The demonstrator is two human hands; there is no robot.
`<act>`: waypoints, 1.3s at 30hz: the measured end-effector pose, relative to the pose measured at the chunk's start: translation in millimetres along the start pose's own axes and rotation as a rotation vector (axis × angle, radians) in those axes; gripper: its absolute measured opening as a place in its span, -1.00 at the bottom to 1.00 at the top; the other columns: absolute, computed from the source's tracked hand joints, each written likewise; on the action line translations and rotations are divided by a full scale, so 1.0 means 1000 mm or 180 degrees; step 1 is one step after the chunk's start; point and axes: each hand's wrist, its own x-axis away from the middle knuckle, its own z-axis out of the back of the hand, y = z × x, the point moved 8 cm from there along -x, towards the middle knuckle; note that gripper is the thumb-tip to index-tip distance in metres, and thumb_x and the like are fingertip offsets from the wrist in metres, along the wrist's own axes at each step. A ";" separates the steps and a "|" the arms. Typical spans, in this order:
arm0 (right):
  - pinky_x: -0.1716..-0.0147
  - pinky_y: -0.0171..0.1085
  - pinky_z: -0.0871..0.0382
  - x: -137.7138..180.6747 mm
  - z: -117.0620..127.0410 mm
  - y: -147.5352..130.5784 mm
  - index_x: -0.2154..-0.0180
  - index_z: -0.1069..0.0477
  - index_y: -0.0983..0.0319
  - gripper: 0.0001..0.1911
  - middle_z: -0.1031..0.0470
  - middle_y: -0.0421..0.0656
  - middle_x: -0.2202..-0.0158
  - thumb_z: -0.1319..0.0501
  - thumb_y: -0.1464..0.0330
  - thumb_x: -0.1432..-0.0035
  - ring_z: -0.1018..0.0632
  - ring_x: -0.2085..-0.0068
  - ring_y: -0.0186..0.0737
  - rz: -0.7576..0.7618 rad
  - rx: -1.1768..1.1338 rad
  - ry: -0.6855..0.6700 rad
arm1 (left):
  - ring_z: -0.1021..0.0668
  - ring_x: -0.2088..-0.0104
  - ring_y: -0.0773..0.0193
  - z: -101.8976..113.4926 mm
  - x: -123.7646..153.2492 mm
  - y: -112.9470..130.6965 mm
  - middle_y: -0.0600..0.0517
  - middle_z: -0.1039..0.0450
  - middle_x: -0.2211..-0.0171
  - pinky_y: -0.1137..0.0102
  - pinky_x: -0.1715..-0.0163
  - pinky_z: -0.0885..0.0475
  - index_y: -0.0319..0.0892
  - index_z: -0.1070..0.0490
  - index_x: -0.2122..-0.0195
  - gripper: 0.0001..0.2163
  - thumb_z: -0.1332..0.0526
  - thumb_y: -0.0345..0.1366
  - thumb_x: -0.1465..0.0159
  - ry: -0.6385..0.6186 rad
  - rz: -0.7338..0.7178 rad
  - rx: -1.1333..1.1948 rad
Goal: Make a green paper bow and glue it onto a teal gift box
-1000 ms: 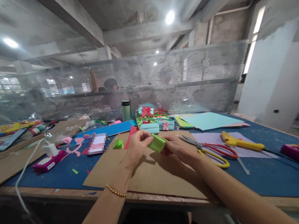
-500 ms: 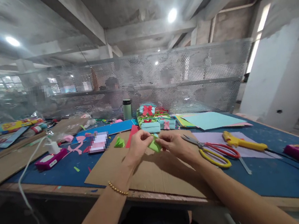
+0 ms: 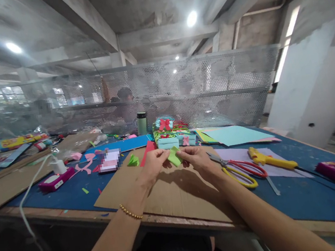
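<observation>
- Our left hand [image 3: 156, 163] pinches one side of the green paper [image 3: 174, 156].
- Our right hand [image 3: 199, 158] grips its opposite side.
- We hold the green paper above the cardboard [image 3: 165, 195].
- Left of the cardboard we see a phone [image 3: 110, 161]; right of it, a glue gun [image 3: 271, 159]; beyond it, a bottle [image 3: 142, 125].

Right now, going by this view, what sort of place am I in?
Probably a craft workshop, judging by the small, folded, green paper-like piece being held, the yellow pistol-shaped glue gun, and the bare grey concrete beams overhead.
</observation>
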 end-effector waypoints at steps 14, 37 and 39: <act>0.51 -0.34 -0.22 0.001 0.001 0.002 0.46 -0.52 0.24 -0.63 -0.42 -0.24 0.60 -0.32 0.06 -0.08 -0.37 0.56 -0.36 -0.0019 -0.0323 0.0119 | -0.52 0.50 0.32 -0.002 0.004 0.019 0.03 -0.50 0.48 0.43 0.46 -0.41 -0.25 -0.51 0.25 -0.81 -0.27 -0.23 -0.21 0.0008 -0.0644 -0.0321; 0.42 -0.30 -0.21 -0.002 0.014 -0.003 0.52 -0.47 0.21 -0.64 -0.36 -0.26 0.55 -0.32 0.05 -0.02 -0.32 0.47 -0.31 0.0294 0.0056 0.0477 | -0.47 0.51 0.32 -0.009 0.008 0.019 0.06 -0.43 0.51 0.43 0.46 -0.35 -0.25 -0.51 0.31 -0.88 -0.22 -0.34 -0.19 -0.0087 -0.0625 -0.0910; 0.42 -0.30 -0.22 -0.002 0.013 -0.004 0.52 -0.46 0.21 -0.63 -0.37 -0.25 0.54 -0.32 0.04 -0.01 -0.33 0.47 -0.31 0.0282 0.0026 0.0469 | -0.46 0.52 0.33 -0.009 0.008 0.019 0.06 -0.43 0.51 0.43 0.47 -0.35 -0.25 -0.52 0.30 -0.87 -0.23 -0.33 -0.18 -0.0094 -0.0600 -0.0868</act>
